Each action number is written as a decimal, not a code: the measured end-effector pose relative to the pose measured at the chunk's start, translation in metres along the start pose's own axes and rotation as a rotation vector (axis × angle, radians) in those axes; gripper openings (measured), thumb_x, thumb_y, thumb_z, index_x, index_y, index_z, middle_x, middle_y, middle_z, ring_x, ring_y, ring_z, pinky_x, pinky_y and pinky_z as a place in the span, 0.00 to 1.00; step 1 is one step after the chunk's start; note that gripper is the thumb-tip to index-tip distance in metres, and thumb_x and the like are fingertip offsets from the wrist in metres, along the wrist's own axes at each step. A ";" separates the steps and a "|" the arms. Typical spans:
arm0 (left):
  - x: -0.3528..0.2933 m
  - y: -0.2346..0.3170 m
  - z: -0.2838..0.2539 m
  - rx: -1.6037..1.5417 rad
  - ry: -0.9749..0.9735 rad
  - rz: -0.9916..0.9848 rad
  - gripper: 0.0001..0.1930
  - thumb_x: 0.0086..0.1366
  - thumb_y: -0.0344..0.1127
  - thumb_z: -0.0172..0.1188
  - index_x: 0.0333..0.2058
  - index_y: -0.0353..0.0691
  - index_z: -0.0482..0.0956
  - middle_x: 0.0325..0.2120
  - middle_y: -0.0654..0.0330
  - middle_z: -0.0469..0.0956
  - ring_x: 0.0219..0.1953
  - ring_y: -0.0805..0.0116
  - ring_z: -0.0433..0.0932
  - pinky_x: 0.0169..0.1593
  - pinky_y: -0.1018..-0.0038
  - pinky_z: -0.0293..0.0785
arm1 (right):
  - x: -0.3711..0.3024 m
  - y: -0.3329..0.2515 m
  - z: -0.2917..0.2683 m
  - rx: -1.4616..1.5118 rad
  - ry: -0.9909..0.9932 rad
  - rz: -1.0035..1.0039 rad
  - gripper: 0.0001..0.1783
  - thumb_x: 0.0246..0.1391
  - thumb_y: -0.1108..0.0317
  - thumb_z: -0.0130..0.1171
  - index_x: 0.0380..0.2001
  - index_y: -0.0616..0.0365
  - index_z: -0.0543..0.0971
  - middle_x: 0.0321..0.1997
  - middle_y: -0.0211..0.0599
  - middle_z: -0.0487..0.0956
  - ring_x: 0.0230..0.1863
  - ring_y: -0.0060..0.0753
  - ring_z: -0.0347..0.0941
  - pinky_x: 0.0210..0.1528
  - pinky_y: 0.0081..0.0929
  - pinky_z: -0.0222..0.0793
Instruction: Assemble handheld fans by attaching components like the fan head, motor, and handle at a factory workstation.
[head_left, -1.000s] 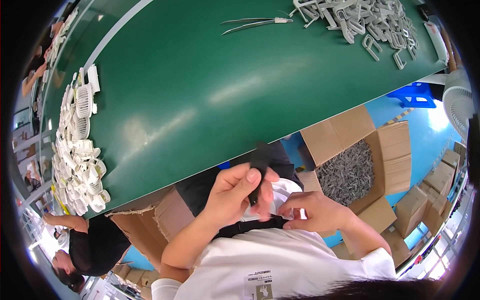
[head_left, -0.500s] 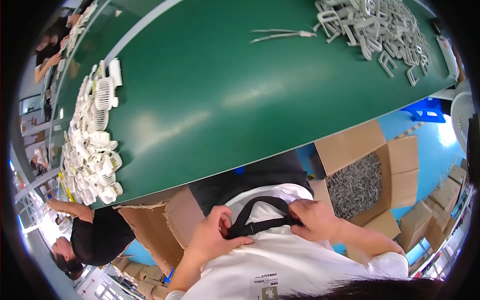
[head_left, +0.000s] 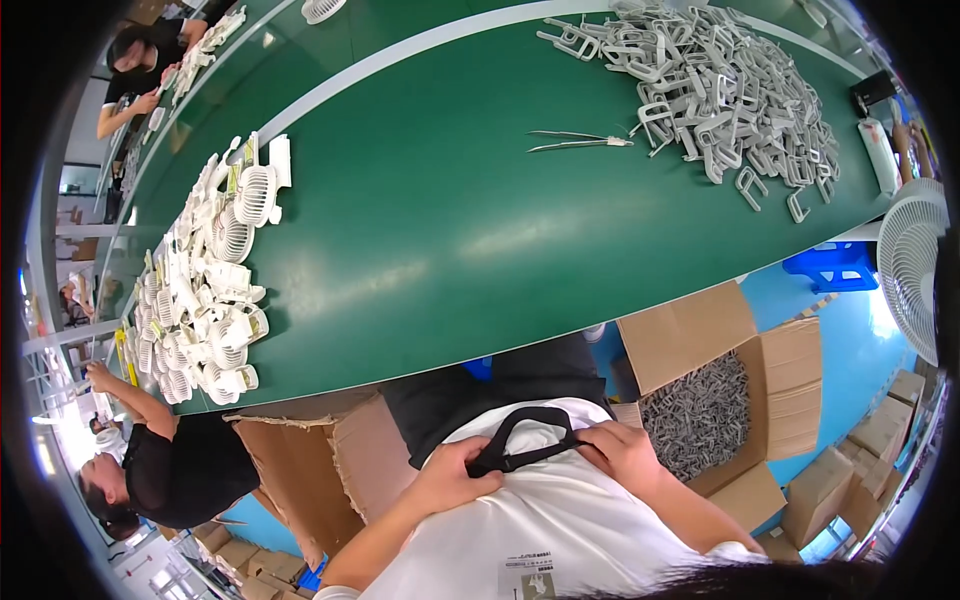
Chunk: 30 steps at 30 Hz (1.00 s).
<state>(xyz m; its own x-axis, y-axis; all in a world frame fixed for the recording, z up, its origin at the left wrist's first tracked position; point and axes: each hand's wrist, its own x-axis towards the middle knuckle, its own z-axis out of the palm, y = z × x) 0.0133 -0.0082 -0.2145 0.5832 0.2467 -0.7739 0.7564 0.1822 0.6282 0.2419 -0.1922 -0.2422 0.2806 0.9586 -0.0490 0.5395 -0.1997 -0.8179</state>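
Observation:
A black strap (head_left: 540,453), bent into a loop, lies across the front of my white shirt at my lap. Its left side is gripped by my left hand (head_left: 457,480), the thumb stretched along the lower edge and the fingers curled. My right hand (head_left: 617,452) pinches the loop's right end between thumb and fingers. Beyond both hands is the near edge of the green table (head_left: 420,260). On it lies a pair of metal tweezers (head_left: 580,142), near a heap of grey plastic clip-shaped parts (head_left: 740,100), and neither hand touches these.
White fan parts (head_left: 215,270) are piled at the table's left. A carton of small grey parts (head_left: 695,415) stands right of my lap, an open brown carton (head_left: 300,470) left of it. A blue stool (head_left: 832,266) and a white fan (head_left: 910,270) are far right; a co-worker (head_left: 180,470) is at left.
My left hand has closed more tightly round the strap's left side, and the loop looks flatter. The table and its contents sit lower in the picture as the view has tilted up.

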 end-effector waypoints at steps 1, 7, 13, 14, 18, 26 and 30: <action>0.002 -0.010 0.002 -0.113 0.013 0.026 0.23 0.53 0.39 0.71 0.45 0.34 0.80 0.27 0.57 0.83 0.27 0.69 0.79 0.38 0.72 0.76 | -0.002 0.000 0.003 -0.002 0.004 0.001 0.10 0.50 0.70 0.71 0.37 0.54 0.83 0.31 0.36 0.80 0.32 0.44 0.80 0.32 0.36 0.78; -0.004 -0.007 0.008 -0.368 0.117 0.006 0.15 0.57 0.34 0.74 0.40 0.38 0.79 0.20 0.63 0.75 0.28 0.76 0.75 0.35 0.78 0.71 | -0.009 -0.011 0.001 0.040 0.071 0.122 0.10 0.50 0.73 0.70 0.36 0.55 0.82 0.31 0.38 0.80 0.30 0.45 0.79 0.31 0.37 0.77; 0.037 0.045 0.010 0.492 0.139 0.749 0.17 0.55 0.45 0.76 0.31 0.39 0.80 0.25 0.60 0.77 0.27 0.66 0.77 0.31 0.73 0.72 | -0.003 -0.009 0.016 0.083 0.120 0.069 0.12 0.47 0.78 0.69 0.37 0.59 0.81 0.31 0.41 0.80 0.30 0.46 0.80 0.32 0.37 0.77; 0.041 0.044 0.022 0.305 0.005 0.545 0.17 0.55 0.45 0.75 0.32 0.39 0.81 0.29 0.58 0.79 0.27 0.64 0.77 0.31 0.70 0.73 | -0.003 -0.009 0.017 0.065 0.105 0.028 0.13 0.47 0.79 0.69 0.37 0.58 0.80 0.31 0.41 0.80 0.30 0.46 0.80 0.32 0.37 0.77; 0.043 0.054 0.032 0.244 -0.061 0.386 0.16 0.58 0.44 0.74 0.31 0.37 0.83 0.24 0.62 0.77 0.25 0.71 0.75 0.29 0.73 0.68 | -0.007 -0.010 0.017 0.040 0.109 0.001 0.15 0.44 0.79 0.70 0.38 0.56 0.80 0.32 0.40 0.81 0.30 0.45 0.81 0.31 0.35 0.77; 0.050 0.032 0.022 0.006 -0.378 0.151 0.19 0.62 0.49 0.71 0.32 0.34 0.85 0.17 0.68 0.73 0.22 0.81 0.65 0.26 0.76 0.61 | -0.020 -0.014 0.021 0.037 0.150 -0.050 0.17 0.43 0.79 0.70 0.39 0.56 0.80 0.33 0.38 0.81 0.31 0.41 0.81 0.31 0.33 0.78; 0.049 0.023 0.020 -0.167 -0.384 0.041 0.16 0.64 0.45 0.71 0.35 0.34 0.85 0.19 0.67 0.75 0.23 0.82 0.68 0.28 0.79 0.63 | -0.013 -0.011 0.012 0.512 -0.113 0.416 0.16 0.49 0.75 0.71 0.41 0.57 0.78 0.34 0.31 0.79 0.33 0.23 0.77 0.33 0.23 0.73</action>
<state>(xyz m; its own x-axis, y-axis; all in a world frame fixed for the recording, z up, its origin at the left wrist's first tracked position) 0.0654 -0.0109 -0.2390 0.7034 -0.1098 -0.7022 0.6905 0.3397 0.6386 0.2229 -0.1998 -0.2393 0.2835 0.8437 -0.4558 -0.0483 -0.4622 -0.8855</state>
